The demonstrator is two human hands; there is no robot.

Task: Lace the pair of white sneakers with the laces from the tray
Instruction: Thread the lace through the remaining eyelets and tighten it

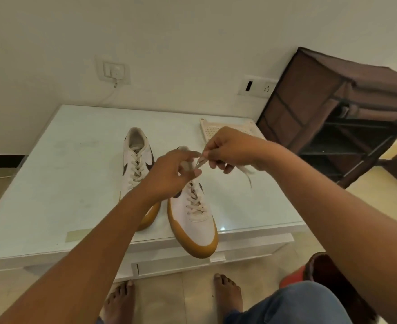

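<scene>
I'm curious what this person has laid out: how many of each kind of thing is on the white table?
Sneakers: 2, the left sneaker and the right sneaker
Laces: 2, the left lace and the right lace, one threaded in each sneaker
Tray: 1
Tan strip: 1
Total: 6

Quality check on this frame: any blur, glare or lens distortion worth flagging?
Head view: warm, dim indoor light; the lace hanging from the right hand is motion-blurred; a small glare spot sits on the table by the nearer sneaker; wide-angle distortion bows the table edges.
</scene>
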